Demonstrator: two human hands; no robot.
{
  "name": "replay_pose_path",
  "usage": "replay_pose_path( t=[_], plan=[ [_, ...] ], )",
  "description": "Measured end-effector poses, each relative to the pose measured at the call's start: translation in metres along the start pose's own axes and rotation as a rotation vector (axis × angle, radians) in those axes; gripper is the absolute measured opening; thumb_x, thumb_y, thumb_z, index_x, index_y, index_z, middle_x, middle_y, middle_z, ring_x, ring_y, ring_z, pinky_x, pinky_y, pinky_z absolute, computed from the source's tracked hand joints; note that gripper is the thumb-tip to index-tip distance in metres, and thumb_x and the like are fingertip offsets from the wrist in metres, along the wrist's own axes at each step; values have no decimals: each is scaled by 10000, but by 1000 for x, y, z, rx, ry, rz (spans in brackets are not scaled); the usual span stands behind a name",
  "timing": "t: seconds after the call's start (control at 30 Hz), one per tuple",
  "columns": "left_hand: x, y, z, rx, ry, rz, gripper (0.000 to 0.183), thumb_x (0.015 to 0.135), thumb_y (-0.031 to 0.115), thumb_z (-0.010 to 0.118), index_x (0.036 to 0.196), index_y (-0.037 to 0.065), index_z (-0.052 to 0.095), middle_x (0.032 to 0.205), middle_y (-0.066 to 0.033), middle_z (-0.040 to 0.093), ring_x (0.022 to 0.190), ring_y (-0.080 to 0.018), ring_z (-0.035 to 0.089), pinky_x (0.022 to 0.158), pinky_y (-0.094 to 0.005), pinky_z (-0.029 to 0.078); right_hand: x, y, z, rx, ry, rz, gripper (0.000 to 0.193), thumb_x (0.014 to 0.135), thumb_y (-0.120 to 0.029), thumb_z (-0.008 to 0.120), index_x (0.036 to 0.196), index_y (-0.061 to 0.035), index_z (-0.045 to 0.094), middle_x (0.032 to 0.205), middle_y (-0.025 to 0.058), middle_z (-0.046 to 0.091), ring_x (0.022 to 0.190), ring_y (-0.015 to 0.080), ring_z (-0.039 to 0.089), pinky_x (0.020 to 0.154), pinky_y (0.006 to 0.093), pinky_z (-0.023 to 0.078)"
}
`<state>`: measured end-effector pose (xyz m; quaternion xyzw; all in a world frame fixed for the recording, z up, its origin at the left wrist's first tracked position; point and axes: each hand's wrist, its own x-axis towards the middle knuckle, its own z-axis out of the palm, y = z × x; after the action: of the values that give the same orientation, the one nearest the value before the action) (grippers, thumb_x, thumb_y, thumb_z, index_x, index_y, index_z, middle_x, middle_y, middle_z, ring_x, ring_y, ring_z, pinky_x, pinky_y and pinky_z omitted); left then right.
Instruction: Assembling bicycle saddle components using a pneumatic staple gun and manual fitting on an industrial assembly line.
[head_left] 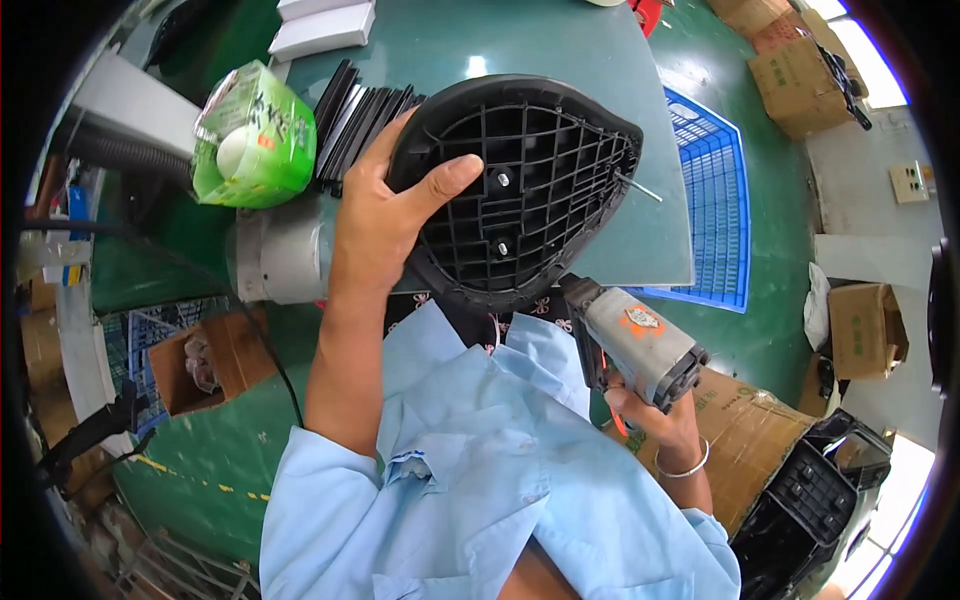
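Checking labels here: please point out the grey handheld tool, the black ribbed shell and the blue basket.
Grey handheld tool [648, 347]: head view, metal body.
Black ribbed shell [507, 207]: head view, central lattice.
Blue basket [719, 205]: head view, mesh.

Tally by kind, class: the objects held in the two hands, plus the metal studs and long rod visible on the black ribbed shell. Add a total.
Black ribbed shell: 1
Grey handheld tool: 1
Short metal studs: 2
Long metal rod: 1
Total: 5
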<state>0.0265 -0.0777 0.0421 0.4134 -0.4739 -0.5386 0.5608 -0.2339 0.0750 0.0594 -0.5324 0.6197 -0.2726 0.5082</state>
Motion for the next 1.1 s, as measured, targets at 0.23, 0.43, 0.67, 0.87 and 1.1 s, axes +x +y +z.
replay_pose_path(
  t=[0.23, 0.43, 0.67, 0.87, 1.1],
  plan=[
    [-3, -18, 34, -110, 174, 103, 445, 777, 149, 734, 1133, -39, 543, 997, -74, 612, 889, -127, 572, 818, -244, 453, -8, 15, -9, -66, 51, -1, 304, 714, -264, 755, 864, -41, 612, 782, 45, 617, 723, 219, 595, 653, 323, 466],
    [-7, -20, 35, -77, 209, 128, 414, 790, 155, 723, 1116, -33, 551, 991, -68, 601, 881, -117, 563, 810, -243, 450, 0, 11, -6, -74, -52, -61, 405, 714, -260, 756, 997, -6, 616, 911, 92, 659, 822, 228, 631, 738, 321, 488],
    [-13, -20, 36, -39, 231, 150, 399, 799, 172, 717, 1103, -28, 554, 987, -60, 591, 880, -117, 559, 799, -246, 452, 6, -8, 4, -18, -55, 106, 460, 710, -244, 761, 1060, 3, 595, 963, 108, 654, 865, 237, 627, 783, 313, 480],
    [-19, -25, 33, -25, 277, 183, 404, 819, 179, 696, 1126, -32, 538, 1004, -71, 590, 891, -127, 556, 811, -251, 450, 3, -6, 0, -87, -147, 192, 478, 738, -250, 735, 1117, -10, 568, 1030, 117, 627, 922, 259, 603, 817, 332, 466],
    [-34, -25, 37, -73, 411, 174, 439, 830, 164, 681, 1174, -39, 499, 1046, -84, 582, 928, -135, 549, 844, -255, 437, -8, -3, 10, -59, -115, 78, 424, 761, -253, 710, 1102, -35, 583, 1079, 123, 606, 977, 280, 576, 840, 365, 451]
  ],
)
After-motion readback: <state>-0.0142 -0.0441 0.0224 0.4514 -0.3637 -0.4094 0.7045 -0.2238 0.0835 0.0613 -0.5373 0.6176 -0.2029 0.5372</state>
